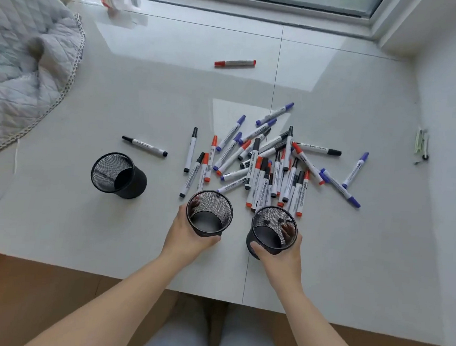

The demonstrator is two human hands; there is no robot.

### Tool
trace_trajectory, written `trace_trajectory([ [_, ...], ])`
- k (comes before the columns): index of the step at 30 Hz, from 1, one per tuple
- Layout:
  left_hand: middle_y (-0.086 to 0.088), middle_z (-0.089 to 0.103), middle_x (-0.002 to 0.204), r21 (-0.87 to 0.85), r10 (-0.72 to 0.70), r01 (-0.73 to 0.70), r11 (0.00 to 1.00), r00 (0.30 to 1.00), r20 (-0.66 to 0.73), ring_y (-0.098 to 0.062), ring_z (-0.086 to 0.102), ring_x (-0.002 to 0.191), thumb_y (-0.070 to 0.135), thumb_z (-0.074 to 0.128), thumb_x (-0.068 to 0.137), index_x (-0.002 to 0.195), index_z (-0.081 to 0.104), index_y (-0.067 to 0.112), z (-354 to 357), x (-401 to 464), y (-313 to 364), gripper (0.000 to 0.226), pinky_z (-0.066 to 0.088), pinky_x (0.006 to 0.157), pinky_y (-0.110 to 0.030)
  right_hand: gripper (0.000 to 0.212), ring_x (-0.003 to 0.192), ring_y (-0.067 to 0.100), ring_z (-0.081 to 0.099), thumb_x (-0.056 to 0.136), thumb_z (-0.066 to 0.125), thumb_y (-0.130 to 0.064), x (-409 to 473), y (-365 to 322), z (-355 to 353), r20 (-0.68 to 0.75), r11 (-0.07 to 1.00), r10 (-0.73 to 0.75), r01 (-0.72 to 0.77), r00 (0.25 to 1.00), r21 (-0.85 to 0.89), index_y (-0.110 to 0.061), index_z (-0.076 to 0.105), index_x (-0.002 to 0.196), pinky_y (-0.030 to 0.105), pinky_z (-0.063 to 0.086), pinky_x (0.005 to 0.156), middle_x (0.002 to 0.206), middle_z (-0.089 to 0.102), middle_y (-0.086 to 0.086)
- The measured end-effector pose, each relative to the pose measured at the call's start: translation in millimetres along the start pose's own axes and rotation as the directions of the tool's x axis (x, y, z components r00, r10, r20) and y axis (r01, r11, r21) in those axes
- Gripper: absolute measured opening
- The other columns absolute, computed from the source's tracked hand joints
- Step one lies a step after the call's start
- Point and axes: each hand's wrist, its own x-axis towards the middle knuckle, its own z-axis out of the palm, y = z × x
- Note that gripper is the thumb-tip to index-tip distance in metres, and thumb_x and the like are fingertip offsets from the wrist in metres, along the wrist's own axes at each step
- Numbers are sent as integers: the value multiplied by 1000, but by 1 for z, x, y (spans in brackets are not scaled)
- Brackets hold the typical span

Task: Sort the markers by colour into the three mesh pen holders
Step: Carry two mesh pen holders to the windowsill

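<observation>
Markers point(270, 165) with white barrels and red, blue or black caps lay in a loose, crossed heap on the pale grey tiled ledge point(108, 245), toward the middle and right of it, none yet sorted. One red-capped marker point(234, 63) lay well apart toward the far edge by the window, and a black-capped one point(144, 146) lay alone left of the heap. All three black round mesh pen holders looked empty. The left holder point(114, 174) stood by itself toward the left side, tilted in this view. The left hand point(187, 233) gripped the middle holder point(209, 212), thumb curled round its near wall and fingers wrapped behind it, dimly visible through the mesh. The right hand point(283, 251) gripped the right holder point(272, 231) the same way, thumb on the near side and fingers round the far wall. Both held holders sat just in front of the heap, near the ledge's front edge; whether they rested on the tiles or were lifted I could not tell. The step looked like placing the holders before any sorting. Set down so close to the heap, a holder could land on a barrel and tip, or nudge round markers rolling toward the front edge and off it. Blue and black caps read alike in the tangle, so a hasty pick could land in the wrong holder.
</observation>
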Motion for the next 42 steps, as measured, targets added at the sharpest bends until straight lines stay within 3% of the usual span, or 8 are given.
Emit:
trace_trajectory([
  [7, 10, 54, 121, -70, 37, -38, 997, 999, -21, -11, 53, 109, 36, 85, 47, 122, 37, 31, 3, 16, -19, 90, 40, 87, -22, 84, 103, 5, 51, 55, 87, -30, 14, 8, 22, 5, 997, -79, 79, 997, -8, -35, 36, 121, 19, 39, 86, 112, 51, -19],
  [13, 11, 54, 122, -151, 129, -141, 978, 988, -88, -7, 53, 109, 38, 87, 46, 120, 36, 43, 18, 26, -30, 90, 41, 89, -20, 82, 97, -22, 48, 55, 88, -24, 32, 12, 35, -37, 972, -233, 234, 972, 17, -64, 35, 104, -6, 34, 79, 102, 50, -39],
  [17, 21, 54, 116, -181, 199, -228, 957, 966, -162, 4, 52, 105, 50, 82, 43, 105, 28, 67, 30, 32, -39, 84, 40, 84, -8, 81, 99, -23, 47, 55, 88, -26, 44, 22, 41, -68, 943, -331, 333, 941, 16, -56, 37, 111, -7, 31, 82, 107, 50, -34],
  [21, 29, 49, 113, -208, 269, -319, 925, 934, -233, 12, 49, 104, 47, 81, 45, 119, 32, 44, 44, 41, -54, 89, 35, 83, 2, 87, 106, -6, 46, 52, 81, -39, 54, 35, 49, -91, 904, -427, 428, 900, -3, -21, 42, 127, -7, 26, 87, 117, 51, -13],
  [24, 29, 47, 112, -192, 328, -384, 903, 905, -270, 11, 48, 103, 50, 79, 46, 121, 33, 37, 50, 47, -62, 89, 32, 85, 4, 86, 104, -10, 43, 53, 78, -43, 59, 43, 54, -102, 865, -498, 501, 861, 3, -18, 43, 127, -7, 24, 88, 116, 50, -12],
  [29, 16, 54, 118, -177, 404, -473, 863, 857, -321, 9, 50, 107, 52, 79, 45, 119, 35, 40, 50, 48, -72, 87, 35, 88, 0, 78, 105, -16, 46, 53, 75, -52, 56, 52, 66, -135, 789, -605, 614, 784, 26, -39, 38, 121, -1, 29, 91, 112, 50, -24],
  [34, 23, 54, 114, -204, 408, -523, 828, 810, -421, 14, 50, 107, 53, 78, 43, 110, 36, 51, 38, 34, -94, 79, 36, 90, -3, 76, 115, 5, 54, 53, 80, -47, 39, 54, 78, -114, 748, -640, 650, 760, 132, -44, 42, 119, 41, 48, 97, 118, 57, -15],
  [42, 13, 57, 116, -192, 300, -479, 857, 765, -570, -2, 54, 107, 42, 82, 50, 117, 42, 36, -26, 9, -159, 78, 37, 89, -15, 74, 108, 10, 57, 50, 77, -50, -12, 32, 144, 66, 755, -649, 629, 758, 187, -37, 43, 115, 41, 47, 97, 114, 59, -12],
])
